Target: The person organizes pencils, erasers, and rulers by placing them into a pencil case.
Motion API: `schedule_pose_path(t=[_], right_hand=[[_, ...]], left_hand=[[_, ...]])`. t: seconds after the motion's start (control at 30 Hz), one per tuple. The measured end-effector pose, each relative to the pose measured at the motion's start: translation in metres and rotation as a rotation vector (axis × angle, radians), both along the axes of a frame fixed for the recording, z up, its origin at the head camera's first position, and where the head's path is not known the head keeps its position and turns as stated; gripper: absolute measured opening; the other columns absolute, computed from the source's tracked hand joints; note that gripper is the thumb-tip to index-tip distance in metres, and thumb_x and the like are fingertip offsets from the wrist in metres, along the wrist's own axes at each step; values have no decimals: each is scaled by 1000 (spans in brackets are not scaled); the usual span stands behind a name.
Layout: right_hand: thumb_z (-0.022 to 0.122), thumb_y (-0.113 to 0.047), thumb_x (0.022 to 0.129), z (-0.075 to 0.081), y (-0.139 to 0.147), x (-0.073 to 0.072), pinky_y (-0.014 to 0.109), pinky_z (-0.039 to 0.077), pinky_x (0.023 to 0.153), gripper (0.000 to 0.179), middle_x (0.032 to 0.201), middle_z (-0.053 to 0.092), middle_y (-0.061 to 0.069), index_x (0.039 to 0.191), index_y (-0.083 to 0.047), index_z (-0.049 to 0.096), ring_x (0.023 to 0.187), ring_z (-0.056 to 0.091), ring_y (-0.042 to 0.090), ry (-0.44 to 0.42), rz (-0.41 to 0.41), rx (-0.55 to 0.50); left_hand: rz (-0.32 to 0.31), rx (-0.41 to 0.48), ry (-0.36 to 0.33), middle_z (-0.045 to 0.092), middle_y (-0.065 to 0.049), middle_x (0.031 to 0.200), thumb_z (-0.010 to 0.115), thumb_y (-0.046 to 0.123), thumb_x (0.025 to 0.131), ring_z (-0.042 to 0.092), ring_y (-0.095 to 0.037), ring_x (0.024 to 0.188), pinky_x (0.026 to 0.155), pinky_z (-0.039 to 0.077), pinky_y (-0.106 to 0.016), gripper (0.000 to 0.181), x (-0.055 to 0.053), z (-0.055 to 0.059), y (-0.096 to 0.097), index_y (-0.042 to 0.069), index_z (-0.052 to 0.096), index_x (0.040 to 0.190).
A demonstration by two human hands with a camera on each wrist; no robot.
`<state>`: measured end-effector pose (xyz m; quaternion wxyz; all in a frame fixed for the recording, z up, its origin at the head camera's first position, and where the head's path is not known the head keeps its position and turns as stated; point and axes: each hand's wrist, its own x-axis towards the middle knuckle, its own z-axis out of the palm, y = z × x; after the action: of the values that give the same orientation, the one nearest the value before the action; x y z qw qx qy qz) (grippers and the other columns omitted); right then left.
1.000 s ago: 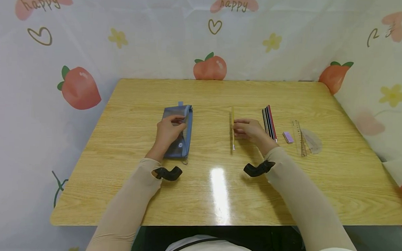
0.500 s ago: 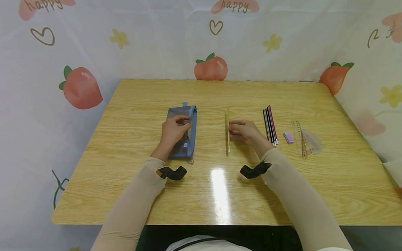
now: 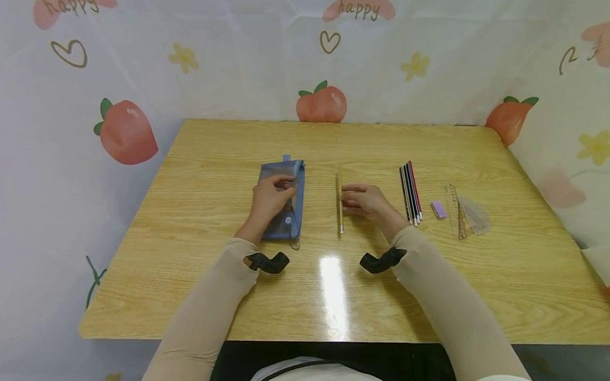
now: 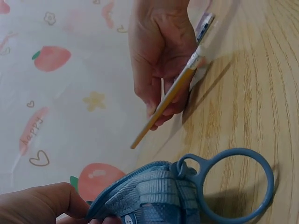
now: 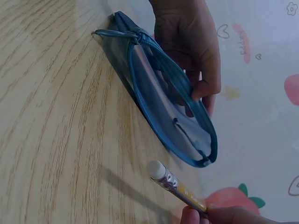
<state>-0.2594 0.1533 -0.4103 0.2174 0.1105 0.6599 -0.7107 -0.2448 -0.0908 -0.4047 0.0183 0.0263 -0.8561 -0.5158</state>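
I'm pinching pencil (image 4: 168, 97) w/ RH (image 3: 367, 203), pouch rim (image 5: 170, 66) w/ LH (image 3: 270, 199)
Prob needing mouth spread wide, pencil lined up w/ it

Left hand (image 5: 187, 37) holds open blue pouch (image 5: 154, 88) by its rim (image 5: 198, 109); right hand (image 5: 233, 215) pinches yellow pencil (image 5: 187, 195), white eraser (image 5: 156, 170) sticking out

peach-printed cloth (image 3: 248, 82) behind a wooden table (image 3: 315, 255)

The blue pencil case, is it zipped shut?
No, the right wrist view shows the blue pencil case gaping open, its edge pinched by the left hand.
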Motion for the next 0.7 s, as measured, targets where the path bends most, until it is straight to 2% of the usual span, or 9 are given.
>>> schedule_pose_path(t=[0.27, 0.7], right_hand=[[57, 1, 95, 0, -7, 2, 19, 61, 69, 47, 88, 63, -1, 141, 7, 46, 72, 64, 7, 26, 19, 0], [58, 1, 95, 2, -17, 3, 21, 62, 70, 47, 89, 64, 0, 141, 6, 47, 73, 66, 9, 14, 42, -4]], left_hand=[[-16, 19, 7, 69, -11, 100, 66, 9, 83, 58, -6, 50, 50, 61, -27, 35, 0, 0, 5, 9, 71, 118], [-20, 64, 0, 68, -11, 102, 66, 9, 84, 59, -6, 52, 52, 62, -28, 34, 0, -4, 13, 9, 71, 118]])
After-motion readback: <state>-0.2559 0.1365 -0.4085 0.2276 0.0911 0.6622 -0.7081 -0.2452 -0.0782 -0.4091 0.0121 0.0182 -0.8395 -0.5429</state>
